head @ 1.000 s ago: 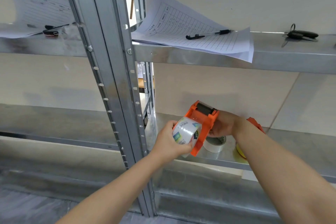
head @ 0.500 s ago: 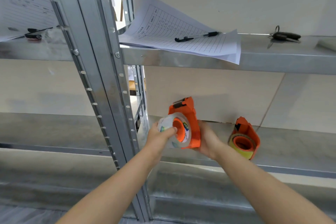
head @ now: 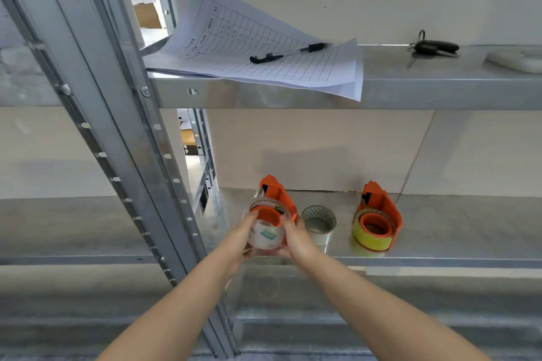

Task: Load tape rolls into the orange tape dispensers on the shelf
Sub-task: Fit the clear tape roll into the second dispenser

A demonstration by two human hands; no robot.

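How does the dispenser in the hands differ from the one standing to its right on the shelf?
The held dispenser carries a clear tape roll; the right dispenser carries a yellow roll. The held one is gripped by the left hand and right hand at the shelf's front edge; the right one stands untouched. Both are orange, with a roll around the hub.

Person, head-camera view: two forearms and two hands visible, entering from the lower edge of the frame.

Left hand [head: 238, 239]: bare; no glove, ring or band seen. Left forearm [head: 176, 313]: bare along its whole visible length; no sleeve, no watch at the wrist.

Right hand [head: 294, 239]: bare; no glove or ring seen. Right forearm [head: 378, 306]: bare, sleeveless to the frame edge; wrist unadorned.

Fingernails: too blurred to describe.
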